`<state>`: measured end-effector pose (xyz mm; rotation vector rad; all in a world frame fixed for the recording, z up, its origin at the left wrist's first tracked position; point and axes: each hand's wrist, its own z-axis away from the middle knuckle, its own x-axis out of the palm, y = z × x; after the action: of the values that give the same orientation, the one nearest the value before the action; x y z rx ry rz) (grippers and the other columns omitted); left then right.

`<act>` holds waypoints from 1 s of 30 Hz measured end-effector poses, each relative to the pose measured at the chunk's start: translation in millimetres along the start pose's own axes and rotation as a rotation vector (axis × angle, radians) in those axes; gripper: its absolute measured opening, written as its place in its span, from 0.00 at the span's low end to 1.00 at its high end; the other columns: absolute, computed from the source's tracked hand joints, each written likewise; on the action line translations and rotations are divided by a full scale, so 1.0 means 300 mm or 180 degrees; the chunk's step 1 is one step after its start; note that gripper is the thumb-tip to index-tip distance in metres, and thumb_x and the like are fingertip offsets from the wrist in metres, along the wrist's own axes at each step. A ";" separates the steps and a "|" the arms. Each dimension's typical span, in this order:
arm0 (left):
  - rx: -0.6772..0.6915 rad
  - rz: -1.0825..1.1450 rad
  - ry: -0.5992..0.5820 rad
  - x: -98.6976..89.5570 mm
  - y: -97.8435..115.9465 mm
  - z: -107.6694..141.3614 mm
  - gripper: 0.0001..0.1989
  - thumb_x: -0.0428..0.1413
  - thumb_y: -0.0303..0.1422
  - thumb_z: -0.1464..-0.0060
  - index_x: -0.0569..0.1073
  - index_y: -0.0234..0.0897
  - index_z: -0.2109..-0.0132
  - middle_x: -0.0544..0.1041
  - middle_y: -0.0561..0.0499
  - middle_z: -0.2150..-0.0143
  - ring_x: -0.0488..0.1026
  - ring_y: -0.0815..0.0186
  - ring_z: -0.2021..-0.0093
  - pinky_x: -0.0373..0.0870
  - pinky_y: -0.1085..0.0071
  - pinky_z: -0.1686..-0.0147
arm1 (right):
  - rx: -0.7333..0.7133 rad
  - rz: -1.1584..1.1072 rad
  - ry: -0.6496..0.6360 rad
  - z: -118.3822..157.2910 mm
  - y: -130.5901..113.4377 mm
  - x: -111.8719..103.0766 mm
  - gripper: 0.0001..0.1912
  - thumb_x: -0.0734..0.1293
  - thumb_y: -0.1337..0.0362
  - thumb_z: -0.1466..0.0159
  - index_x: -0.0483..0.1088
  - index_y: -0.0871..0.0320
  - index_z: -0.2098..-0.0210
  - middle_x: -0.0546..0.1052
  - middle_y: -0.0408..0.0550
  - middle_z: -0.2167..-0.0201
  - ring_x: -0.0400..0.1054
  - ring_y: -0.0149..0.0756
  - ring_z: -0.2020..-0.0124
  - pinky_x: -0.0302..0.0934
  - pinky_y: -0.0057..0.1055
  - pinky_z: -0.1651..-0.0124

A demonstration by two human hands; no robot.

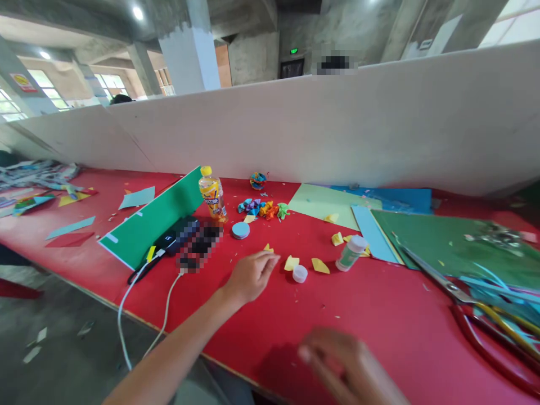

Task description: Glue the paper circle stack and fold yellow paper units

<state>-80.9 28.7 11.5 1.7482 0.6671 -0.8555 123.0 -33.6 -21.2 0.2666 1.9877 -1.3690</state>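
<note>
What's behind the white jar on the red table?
Behind the white jar: yellow paper pieces showing on both sides of it, then a pale green sheet farther back. The jar covers whatever lies directly behind its body; can't tell what's there.

Paper scraps [320, 265] (matt); smooth table [379, 315].

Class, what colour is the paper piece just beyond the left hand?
The paper piece beyond the left hand is yellow, as the head view shows.
</note>
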 end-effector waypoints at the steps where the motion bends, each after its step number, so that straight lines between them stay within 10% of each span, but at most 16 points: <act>1: 0.0060 0.0015 -0.0077 0.026 0.020 -0.022 0.17 0.41 0.34 0.41 0.66 0.39 0.48 0.72 0.47 0.49 0.69 0.62 0.50 0.65 0.66 0.51 | -0.0054 0.0283 -0.0173 -0.034 0.024 -0.049 0.08 0.60 0.60 0.39 0.70 0.51 0.66 0.74 0.46 0.70 0.68 0.34 0.73 0.60 0.28 0.73; 7: 0.0146 0.0298 -0.0237 0.120 0.015 -0.104 0.20 0.52 0.31 0.50 0.65 0.41 0.48 0.68 0.48 0.46 0.66 0.60 0.47 0.63 0.62 0.48 | 0.0137 0.1768 0.0288 -0.231 0.156 -0.120 0.16 0.55 0.71 0.40 0.63 0.60 0.53 0.73 0.54 0.60 0.70 0.41 0.63 0.61 0.31 0.69; 22: -0.0584 0.1942 0.0157 0.155 -0.072 -0.127 0.11 0.51 0.29 0.48 0.70 0.35 0.56 0.75 0.45 0.58 0.73 0.64 0.58 0.70 0.67 0.57 | 0.0183 0.0782 0.0673 -0.253 0.173 -0.052 0.16 0.55 0.62 0.37 0.62 0.59 0.52 0.72 0.51 0.64 0.68 0.34 0.70 0.61 0.28 0.71; 27: -0.0463 0.1239 0.0391 0.124 -0.048 -0.119 0.11 0.49 0.35 0.45 0.71 0.36 0.58 0.74 0.44 0.56 0.71 0.62 0.54 0.68 0.64 0.54 | 0.0532 0.1479 0.0461 -0.265 0.217 -0.060 0.15 0.55 0.66 0.37 0.63 0.57 0.51 0.73 0.50 0.63 0.70 0.36 0.72 0.56 0.28 0.75; 30: -0.0101 0.0814 -0.0134 0.103 -0.012 -0.095 0.21 0.54 0.43 0.51 0.68 0.41 0.51 0.70 0.46 0.49 0.67 0.58 0.49 0.66 0.62 0.51 | 0.0542 0.1294 0.0414 -0.270 0.219 -0.076 0.11 0.55 0.69 0.37 0.66 0.56 0.60 0.73 0.48 0.63 0.70 0.35 0.69 0.57 0.27 0.71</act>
<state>-58.7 58.1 -9.1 1.7371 0.4157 -0.6990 139.8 70.4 -39.1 0.8095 1.7909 -1.2772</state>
